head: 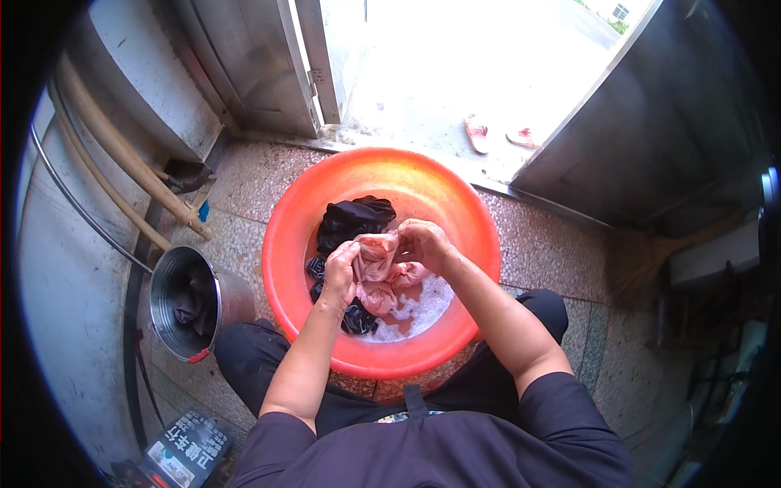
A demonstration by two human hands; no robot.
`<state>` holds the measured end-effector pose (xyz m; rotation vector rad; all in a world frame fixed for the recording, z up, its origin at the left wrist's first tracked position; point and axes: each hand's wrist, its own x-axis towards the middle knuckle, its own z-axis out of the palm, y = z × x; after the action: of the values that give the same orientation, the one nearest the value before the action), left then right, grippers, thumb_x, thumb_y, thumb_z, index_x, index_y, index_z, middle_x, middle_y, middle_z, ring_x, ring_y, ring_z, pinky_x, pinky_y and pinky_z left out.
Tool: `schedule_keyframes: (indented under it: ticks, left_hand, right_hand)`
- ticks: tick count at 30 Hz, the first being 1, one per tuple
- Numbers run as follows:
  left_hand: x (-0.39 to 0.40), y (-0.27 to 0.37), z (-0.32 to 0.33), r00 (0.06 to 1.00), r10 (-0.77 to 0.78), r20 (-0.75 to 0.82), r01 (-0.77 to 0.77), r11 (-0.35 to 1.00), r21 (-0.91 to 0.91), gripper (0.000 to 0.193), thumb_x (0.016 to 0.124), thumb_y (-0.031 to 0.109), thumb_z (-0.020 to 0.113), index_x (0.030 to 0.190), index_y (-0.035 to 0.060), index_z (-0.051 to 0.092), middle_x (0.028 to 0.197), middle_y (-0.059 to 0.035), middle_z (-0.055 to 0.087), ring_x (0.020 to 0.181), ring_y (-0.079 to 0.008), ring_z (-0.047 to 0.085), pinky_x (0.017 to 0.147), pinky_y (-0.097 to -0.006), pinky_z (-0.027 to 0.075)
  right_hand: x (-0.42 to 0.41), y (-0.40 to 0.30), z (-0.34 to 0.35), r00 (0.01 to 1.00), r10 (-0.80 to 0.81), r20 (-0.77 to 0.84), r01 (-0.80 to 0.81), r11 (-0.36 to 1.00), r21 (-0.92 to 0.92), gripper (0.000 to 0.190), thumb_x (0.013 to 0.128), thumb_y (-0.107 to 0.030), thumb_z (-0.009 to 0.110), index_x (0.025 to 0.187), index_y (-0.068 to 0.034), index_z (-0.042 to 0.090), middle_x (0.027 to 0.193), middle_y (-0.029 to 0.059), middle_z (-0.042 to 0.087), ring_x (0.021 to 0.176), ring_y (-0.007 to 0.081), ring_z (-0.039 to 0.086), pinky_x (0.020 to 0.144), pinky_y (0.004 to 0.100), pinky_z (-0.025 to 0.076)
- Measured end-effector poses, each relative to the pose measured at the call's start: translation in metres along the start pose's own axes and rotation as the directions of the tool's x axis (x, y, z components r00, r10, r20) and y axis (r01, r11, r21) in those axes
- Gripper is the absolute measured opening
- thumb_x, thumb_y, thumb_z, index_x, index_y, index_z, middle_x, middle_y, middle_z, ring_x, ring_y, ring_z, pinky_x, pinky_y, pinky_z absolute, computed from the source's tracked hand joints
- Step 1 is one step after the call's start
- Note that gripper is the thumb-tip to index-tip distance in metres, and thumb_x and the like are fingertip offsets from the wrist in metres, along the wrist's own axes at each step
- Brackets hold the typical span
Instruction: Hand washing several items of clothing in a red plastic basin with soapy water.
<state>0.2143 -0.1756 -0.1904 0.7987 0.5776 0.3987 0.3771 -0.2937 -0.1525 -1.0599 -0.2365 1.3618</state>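
Between both hands a wet pink cloth garment (375, 259) is stretched over a large orange-red plastic basin (381, 365). My left hand (340, 274) pinches its left side, and my right hand (425, 244) grips its upper right side. The lower folds of the pink cloth hang down toward the soapy water, where white suds (430, 305) float at the lower right. Black cloth (354, 222) is bunched in the basin beyond my left hand. Dark patterned cloth (359, 319) lies near that hand, partly hidden by it.
To the left stands a metal bucket (235, 299) with dark cloth inside. Wooden poles (131, 152) lean along the left wall. Ahead is an open doorway with a metal door (634, 134) and pink slippers (477, 134) outside. A straw broom (647, 259) is at right; a printed box (189, 448) sits lower left.
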Motion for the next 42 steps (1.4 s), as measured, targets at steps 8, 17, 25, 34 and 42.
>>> schedule_keyframes:
  ticks: [8,17,25,34,42]
  left_hand:
    - [0.007,-0.008,-0.005,0.996,-0.092,-0.015,0.082,0.940,-0.332,0.020,0.090,0.009,0.042,0.104,-0.0009,0.054,0.104,-0.0123,0.059,0.098,-0.0233,0.059,0.090,-0.0362,0.046]
    - [0.003,-0.004,-0.002,0.998,-0.041,-0.056,0.018,0.933,-0.359,0.029,0.093,0.014,0.039,0.113,-0.0022,0.050,0.112,-0.0166,0.058,0.105,-0.0285,0.056,0.095,-0.0419,0.043]
    - [0.002,-0.004,-0.013,0.995,-0.048,-0.084,0.024,0.965,-0.260,0.029,0.089,0.015,0.040,0.110,-0.0010,0.052,0.108,-0.0147,0.060,0.099,-0.0242,0.059,0.088,-0.0398,0.048]
    - [-0.011,-0.008,0.012,0.960,-0.238,0.148,0.263,0.946,-0.189,0.003,0.080,0.006,0.054,0.080,0.0064,0.056,0.072,-0.0015,0.053,0.073,-0.0110,0.055,0.069,-0.0256,0.046]
    - [0.009,-0.019,-0.054,0.797,0.603,-0.012,-0.153,0.222,0.963,0.022,0.073,0.013,0.059,0.056,0.0023,0.052,0.053,-0.0032,0.055,0.047,-0.0130,0.055,0.045,-0.0289,0.045]
  right_hand:
    - [0.003,0.013,0.003,0.974,-0.143,-0.173,0.083,0.945,-0.315,0.017,0.083,-0.018,0.057,0.088,-0.002,0.054,0.074,0.0086,0.058,0.063,0.0161,0.060,0.055,0.0285,0.051]
    - [0.002,0.057,0.013,0.964,-0.219,-0.154,0.055,0.725,-0.687,0.027,0.078,-0.018,0.067,0.091,-0.001,0.050,0.079,0.0101,0.061,0.064,0.0150,0.062,0.053,0.0258,0.049]
    - [0.008,0.021,0.002,0.963,-0.079,-0.256,0.030,0.981,-0.189,0.010,0.077,-0.007,0.058,0.083,-0.006,0.051,0.080,0.0081,0.060,0.069,0.0188,0.061,0.059,0.0329,0.052]
    - [0.018,0.029,-0.002,0.995,-0.091,-0.040,0.094,0.993,0.070,0.012,0.071,-0.001,0.056,0.081,-0.004,0.050,0.074,0.0108,0.057,0.069,0.0197,0.059,0.059,0.0299,0.050]
    - [-0.005,0.002,0.004,0.829,-0.551,-0.099,-0.096,0.035,-0.995,0.025,0.070,-0.013,0.061,0.091,-0.004,0.051,0.079,0.0186,0.062,0.080,0.0352,0.063,0.071,0.0454,0.048]
